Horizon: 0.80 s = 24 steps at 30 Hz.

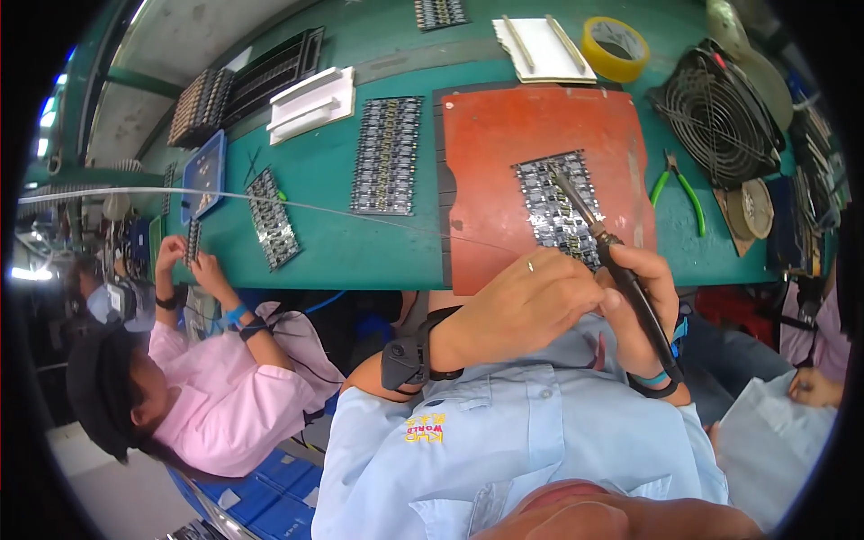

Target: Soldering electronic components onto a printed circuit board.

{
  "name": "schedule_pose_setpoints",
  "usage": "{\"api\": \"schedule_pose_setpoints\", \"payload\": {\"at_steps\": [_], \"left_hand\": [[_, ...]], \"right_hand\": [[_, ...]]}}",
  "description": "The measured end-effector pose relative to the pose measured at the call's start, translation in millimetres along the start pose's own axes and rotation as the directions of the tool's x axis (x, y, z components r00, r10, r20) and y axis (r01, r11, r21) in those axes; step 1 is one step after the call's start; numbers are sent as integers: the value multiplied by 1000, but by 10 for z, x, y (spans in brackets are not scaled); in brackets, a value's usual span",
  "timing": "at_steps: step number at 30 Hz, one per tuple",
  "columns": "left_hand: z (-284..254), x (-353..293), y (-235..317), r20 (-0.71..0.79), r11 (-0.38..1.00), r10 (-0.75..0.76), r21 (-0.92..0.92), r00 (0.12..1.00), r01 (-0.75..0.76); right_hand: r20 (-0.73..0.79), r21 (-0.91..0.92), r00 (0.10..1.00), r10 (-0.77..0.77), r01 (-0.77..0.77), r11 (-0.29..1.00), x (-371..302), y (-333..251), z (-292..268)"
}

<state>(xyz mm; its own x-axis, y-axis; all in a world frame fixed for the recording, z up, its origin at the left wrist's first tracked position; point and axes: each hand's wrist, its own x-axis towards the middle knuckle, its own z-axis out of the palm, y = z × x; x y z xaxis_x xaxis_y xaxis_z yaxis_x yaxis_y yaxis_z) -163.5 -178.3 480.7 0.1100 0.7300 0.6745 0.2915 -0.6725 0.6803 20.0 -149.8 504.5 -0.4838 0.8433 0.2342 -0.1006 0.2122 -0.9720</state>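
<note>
My right hand [659, 277] is closed round the dark handle of a soldering iron [644, 310]. Its metal tip slants up and left over a panel of small circuit boards [542, 205], though I cannot tell whether it touches. Beneath the panel lies a red mat [486, 171]. My left hand [535, 297], a ring on one finger, is pinched shut beside my right thumb, in front of the panel's near end. A thin solder wire [396, 220] runs in from the left to this hand; its end is hidden by the fingers.
Green-handled cutters [677, 191], a black fan [720, 112] and a wire spool [749, 209] are on the right. Yellow tape [616, 49] sits behind. Leftward are more board panels [388, 155], a white holder [311, 105] and a blue tray [205, 175]. A co-worker [225, 387] handles a part there.
</note>
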Motion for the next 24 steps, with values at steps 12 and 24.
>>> {"api": "schedule_pose_setpoints", "payload": {"at_steps": [12, 24], "left_hand": [[-425, 431, -357, 52, 816, -61, 578, 997, 20], [991, 1053, -1213, 59, 935, -277, 246, 959, 255]], "right_hand": [[-21, 167, 988, -155, 156, 973, 574, 276, -1067], [80, 38, 994, -78, 76, 996, 1049, 1007, -1848]]}}
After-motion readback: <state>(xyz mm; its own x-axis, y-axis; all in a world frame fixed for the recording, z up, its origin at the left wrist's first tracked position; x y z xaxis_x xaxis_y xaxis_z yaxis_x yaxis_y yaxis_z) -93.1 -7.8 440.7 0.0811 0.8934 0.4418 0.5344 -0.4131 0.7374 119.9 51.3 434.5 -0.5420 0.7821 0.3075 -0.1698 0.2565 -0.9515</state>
